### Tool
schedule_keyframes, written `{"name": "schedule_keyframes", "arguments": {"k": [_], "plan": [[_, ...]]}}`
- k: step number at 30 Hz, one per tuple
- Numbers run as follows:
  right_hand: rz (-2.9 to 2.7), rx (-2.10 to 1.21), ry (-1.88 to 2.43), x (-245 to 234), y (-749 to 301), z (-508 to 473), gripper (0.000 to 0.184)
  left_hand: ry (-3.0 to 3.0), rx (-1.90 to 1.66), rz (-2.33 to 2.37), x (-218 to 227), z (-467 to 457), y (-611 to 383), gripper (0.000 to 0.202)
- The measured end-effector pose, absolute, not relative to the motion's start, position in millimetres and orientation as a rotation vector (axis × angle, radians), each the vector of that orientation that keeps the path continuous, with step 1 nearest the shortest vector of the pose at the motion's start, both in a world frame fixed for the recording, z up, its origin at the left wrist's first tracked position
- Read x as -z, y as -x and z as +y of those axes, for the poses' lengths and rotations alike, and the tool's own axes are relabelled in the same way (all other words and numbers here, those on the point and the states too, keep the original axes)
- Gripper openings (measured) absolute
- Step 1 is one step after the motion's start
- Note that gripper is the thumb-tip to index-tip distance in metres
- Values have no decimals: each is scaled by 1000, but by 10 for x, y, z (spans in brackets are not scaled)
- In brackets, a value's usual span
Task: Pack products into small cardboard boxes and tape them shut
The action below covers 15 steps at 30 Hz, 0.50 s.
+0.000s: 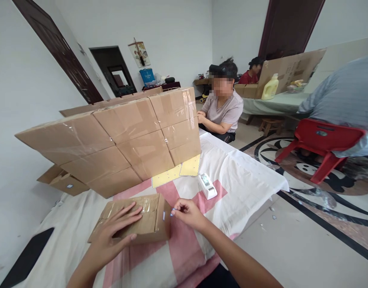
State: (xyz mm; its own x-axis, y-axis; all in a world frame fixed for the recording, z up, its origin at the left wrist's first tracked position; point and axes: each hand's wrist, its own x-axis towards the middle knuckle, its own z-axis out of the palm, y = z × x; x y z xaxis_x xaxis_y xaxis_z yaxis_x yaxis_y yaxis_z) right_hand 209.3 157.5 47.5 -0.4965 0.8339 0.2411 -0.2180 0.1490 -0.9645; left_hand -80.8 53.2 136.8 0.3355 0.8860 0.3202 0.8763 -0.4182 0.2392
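Observation:
A small taped cardboard box (148, 218) lies on the cloth-covered table in front of me. My left hand (116, 232) rests flat on its top with fingers spread, holding it down. My right hand (186, 212) is pinched just beside the box's right end, with a tiny pale blue piece at its fingertips. A small white label shows on that end of the box (164, 216).
A wall of stacked taped cartons (126, 136) stands behind the box. A white handheld device (207, 186) and yellow sheets (174, 172) lie on the table cloth (246, 176). A seated person (222, 108) works at the far end. A red stool (318, 148) stands on the floor to the right.

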Motion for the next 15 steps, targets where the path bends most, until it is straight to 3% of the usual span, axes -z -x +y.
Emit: {"name": "schedule_keyframes", "arguments": {"k": [5, 15], "plan": [[-1553, -1522, 597, -500, -2078, 1588, 23, -2392, -1074, 1608, -1279, 539, 880, 19], [-1730, -1532, 544, -476, -2105, 1564, 23, -2083, -1272, 1606, -1331, 481, 787, 17]]}}
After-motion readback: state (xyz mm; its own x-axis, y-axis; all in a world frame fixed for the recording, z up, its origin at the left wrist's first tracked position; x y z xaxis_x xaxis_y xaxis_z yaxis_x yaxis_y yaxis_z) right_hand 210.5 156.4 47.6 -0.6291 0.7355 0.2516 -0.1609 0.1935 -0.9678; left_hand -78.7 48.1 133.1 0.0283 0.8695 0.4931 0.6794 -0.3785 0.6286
